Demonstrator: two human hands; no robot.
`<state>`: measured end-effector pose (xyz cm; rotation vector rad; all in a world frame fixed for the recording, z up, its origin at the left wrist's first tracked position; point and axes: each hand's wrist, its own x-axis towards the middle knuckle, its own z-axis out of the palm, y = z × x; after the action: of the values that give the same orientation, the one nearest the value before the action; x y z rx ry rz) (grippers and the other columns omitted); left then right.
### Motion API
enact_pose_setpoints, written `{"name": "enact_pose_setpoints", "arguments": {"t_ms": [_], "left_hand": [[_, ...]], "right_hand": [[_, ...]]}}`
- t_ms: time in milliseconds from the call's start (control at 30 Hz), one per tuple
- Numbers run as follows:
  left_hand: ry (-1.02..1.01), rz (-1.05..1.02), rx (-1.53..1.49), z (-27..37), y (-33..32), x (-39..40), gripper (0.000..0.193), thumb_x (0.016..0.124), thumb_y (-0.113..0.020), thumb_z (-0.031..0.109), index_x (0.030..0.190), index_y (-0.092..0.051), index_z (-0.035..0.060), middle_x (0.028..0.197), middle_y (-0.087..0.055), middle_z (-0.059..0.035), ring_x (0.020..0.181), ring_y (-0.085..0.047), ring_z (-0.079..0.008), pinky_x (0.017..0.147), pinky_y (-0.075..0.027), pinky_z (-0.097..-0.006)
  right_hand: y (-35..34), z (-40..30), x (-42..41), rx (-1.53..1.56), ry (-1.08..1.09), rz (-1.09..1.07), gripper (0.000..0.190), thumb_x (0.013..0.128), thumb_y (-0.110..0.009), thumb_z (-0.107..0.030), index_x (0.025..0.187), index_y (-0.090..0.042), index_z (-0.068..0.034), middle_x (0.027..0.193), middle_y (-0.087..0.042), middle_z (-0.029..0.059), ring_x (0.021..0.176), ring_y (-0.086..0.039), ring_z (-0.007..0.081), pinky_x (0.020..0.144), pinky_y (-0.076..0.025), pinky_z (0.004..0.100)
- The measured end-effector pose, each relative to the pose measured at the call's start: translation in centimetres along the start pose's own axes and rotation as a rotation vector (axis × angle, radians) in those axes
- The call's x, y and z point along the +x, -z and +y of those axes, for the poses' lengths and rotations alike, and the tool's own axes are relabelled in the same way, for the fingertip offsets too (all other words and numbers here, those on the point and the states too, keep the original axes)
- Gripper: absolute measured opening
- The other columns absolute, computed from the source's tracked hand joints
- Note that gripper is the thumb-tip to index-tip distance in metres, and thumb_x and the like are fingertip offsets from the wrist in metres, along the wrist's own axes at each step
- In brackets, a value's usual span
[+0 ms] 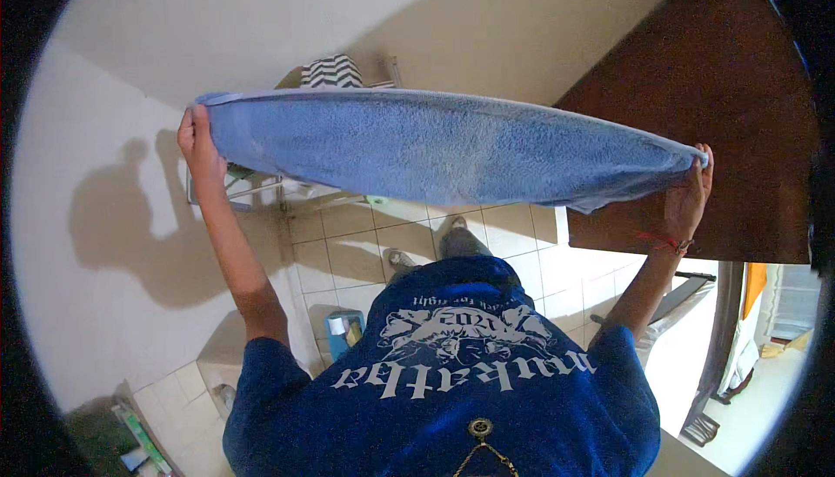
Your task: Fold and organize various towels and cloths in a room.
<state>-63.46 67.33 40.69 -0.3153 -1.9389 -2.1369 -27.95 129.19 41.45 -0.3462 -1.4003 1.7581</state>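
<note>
A blue terry towel (417, 147) is stretched out wide between my two hands, raised in front of me. My left hand (201, 144) pinches its left end, thumb on the near side. At the other end, my right hand (695, 183) grips a corner; a red string bracelet (665, 241) circles that wrist. The towel's lower edge sags a little, with a small fold hanging near the right. Whatever stands behind the towel is largely hidden by it.
Behind the towel, a zigzag-patterned item (331, 71) shows against the wall, with a metal frame (251, 196) below. A brown door (704, 118) stands at right. On the tiled floor (352, 249) is a blue container (344, 333). An open doorway shows another room.
</note>
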Motion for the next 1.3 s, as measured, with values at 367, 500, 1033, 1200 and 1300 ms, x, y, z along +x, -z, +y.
{"name": "enact_pose_setpoints", "arguments": {"t_ms": [367, 500, 1033, 1200, 1300], "left_hand": [[-0.311, -0.474, -1.184, 12.5, -15.1, -6.9, 0.037, 0.093, -0.051, 0.047, 0.076, -0.048, 0.0145, 0.062, -0.044, 0.0054, 0.053, -0.038, -0.0092, 0.052, -0.026, -0.0254], [-0.206, -0.657, -0.906, 11.0, -27.6, -8.9, 0.022, 0.094, -0.054, 0.030, 0.082, -0.054, 0.0113, 0.063, -0.046, 0.0020, 0.053, -0.044, -0.0111, 0.050, -0.033, -0.0265], [-0.513, -0.519, -0.062, 9.1, -36.6, -13.2, 0.011, 0.088, -0.065, 0.008, 0.093, -0.063, -0.0010, 0.091, -0.064, -0.0093, 0.086, -0.058, -0.0134, 0.076, -0.046, -0.0242], [-0.762, -0.553, -0.091, 8.9, -37.4, -12.8, 0.012, 0.089, -0.064, 0.007, 0.098, -0.060, -0.0007, 0.103, -0.064, -0.0140, 0.090, -0.060, -0.0161, 0.081, -0.048, -0.0265], [-0.534, -0.615, -0.200, 8.9, -37.4, -13.2, 0.016, 0.085, -0.069, 0.007, 0.098, -0.062, 0.0015, 0.101, -0.066, -0.0091, 0.099, -0.061, -0.0157, 0.090, -0.046, -0.0291]], "right_hand": [[-5.6, -5.4, 5.8, 1.183, 0.212, -0.864, 0.021, 0.090, -0.054, -0.017, 0.111, -0.055, -0.016, 0.080, -0.062, -0.0106, 0.065, -0.045, 0.0080, 0.065, -0.035, 0.0289], [-13.7, 0.4, 6.1, 0.958, -0.107, -0.532, 0.028, 0.085, -0.064, -0.020, 0.109, -0.054, -0.010, 0.083, -0.055, 0.0019, 0.068, -0.046, 0.0104, 0.059, -0.040, 0.0271], [-18.6, 2.5, 2.5, 0.792, -0.350, -0.784, 0.017, 0.087, -0.065, -0.006, 0.101, -0.056, -0.004, 0.092, -0.066, 0.0072, 0.078, -0.064, 0.0122, 0.069, -0.053, 0.0238], [-18.1, 2.1, 2.8, 0.672, -0.422, -0.816, 0.016, 0.087, -0.066, -0.009, 0.100, -0.059, -0.005, 0.089, -0.065, 0.0042, 0.079, -0.063, 0.0114, 0.070, -0.053, 0.0252], [-18.0, 2.2, 2.9, 0.577, -0.470, -0.767, 0.014, 0.088, -0.064, -0.010, 0.100, -0.059, -0.004, 0.089, -0.065, 0.0036, 0.081, -0.061, 0.0106, 0.076, -0.051, 0.0256]]}}
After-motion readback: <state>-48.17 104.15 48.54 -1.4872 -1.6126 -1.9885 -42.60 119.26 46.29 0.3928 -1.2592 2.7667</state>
